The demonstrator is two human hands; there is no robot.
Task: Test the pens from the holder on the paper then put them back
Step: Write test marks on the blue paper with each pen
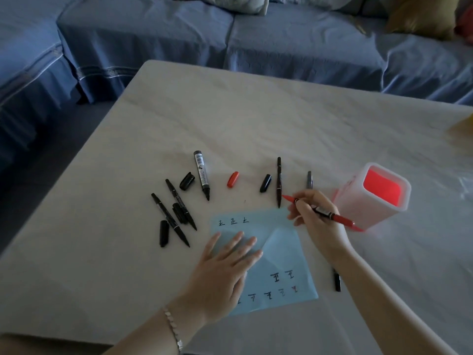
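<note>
My right hand [313, 213] grips an uncapped red pen [332, 216], its tip pointing up-left above the top right corner of the blue paper [281, 242]. My left hand [225, 267] presses flat on the paper, which bears several written marks. The white pen holder [373, 193] with a red inside stands upright just right of my right hand. A red cap [233, 179] lies beyond the paper. Several uncapped black pens [202, 174] and black caps [265, 183] lie scattered left and above the paper.
A thin black pen [279, 181] and a grey pen [309, 179] lie near my right hand. Another black pen [337, 280] lies under my right forearm. The table [256, 119] has a pale cloth; a blue sofa [230, 39] stands behind it.
</note>
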